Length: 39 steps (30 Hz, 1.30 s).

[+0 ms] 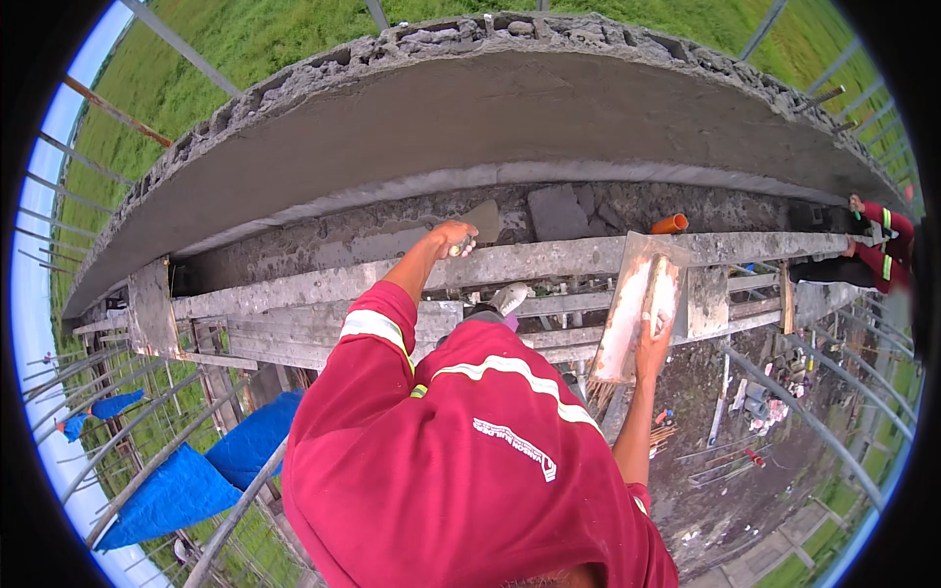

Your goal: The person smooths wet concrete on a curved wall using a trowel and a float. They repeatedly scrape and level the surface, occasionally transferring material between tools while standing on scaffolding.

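My left hand (453,238) is closed around the handle of a trowel. Its greyish blade (482,221) points away to the right, over the mortar-smeared ledge (363,240) at the foot of the wall. My right hand (654,343) grips a long plastering float (619,338) by the bar along its middle. That float is whitish with rusty brown stains and tilts across the edge of the plank (549,258). Beyond both hands curves a low wall (470,113) coated in smooth grey plaster, with a rough, broken top.
Dark flat slabs (559,213) and an orange pipe end (670,224) lie by the wall base. A co-worker's red sleeves (887,250) show at the far right. Scaffold poles (818,431) and blue tarps (172,495) stand below, over ground strewn with debris.
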Each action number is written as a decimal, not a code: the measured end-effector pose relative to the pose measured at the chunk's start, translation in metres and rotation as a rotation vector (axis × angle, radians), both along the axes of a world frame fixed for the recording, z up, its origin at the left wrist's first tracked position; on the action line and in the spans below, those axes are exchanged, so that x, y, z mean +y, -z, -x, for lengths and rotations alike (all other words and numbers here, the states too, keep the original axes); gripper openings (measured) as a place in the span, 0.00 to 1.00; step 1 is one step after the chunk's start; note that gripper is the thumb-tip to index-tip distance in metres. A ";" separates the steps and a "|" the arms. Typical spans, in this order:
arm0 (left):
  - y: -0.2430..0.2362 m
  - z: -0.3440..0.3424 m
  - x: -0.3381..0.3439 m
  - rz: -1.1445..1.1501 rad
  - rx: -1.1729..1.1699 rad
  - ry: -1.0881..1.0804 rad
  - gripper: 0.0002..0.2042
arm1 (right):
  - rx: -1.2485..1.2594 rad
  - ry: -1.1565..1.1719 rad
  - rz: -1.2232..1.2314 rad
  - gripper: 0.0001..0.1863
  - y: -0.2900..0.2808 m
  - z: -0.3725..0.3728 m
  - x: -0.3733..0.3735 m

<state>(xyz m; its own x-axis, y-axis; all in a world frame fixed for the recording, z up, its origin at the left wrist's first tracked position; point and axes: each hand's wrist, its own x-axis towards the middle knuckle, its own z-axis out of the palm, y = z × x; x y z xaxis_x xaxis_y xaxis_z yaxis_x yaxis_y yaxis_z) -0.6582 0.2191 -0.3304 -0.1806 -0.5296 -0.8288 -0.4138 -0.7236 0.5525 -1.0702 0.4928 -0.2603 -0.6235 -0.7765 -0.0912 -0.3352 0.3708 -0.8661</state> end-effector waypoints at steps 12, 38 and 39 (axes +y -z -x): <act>-0.130 0.138 0.114 0.534 0.346 -0.138 0.22 | 0.134 -0.390 0.058 0.28 -0.083 -0.165 -0.123; -0.138 -0.234 0.161 1.074 -0.267 -1.723 0.18 | 1.212 -0.954 -0.033 0.30 -0.239 -0.205 -0.510; -0.133 -0.240 0.164 1.031 -0.245 -1.787 0.18 | 1.222 -0.944 -0.011 0.30 -0.238 -0.205 -0.507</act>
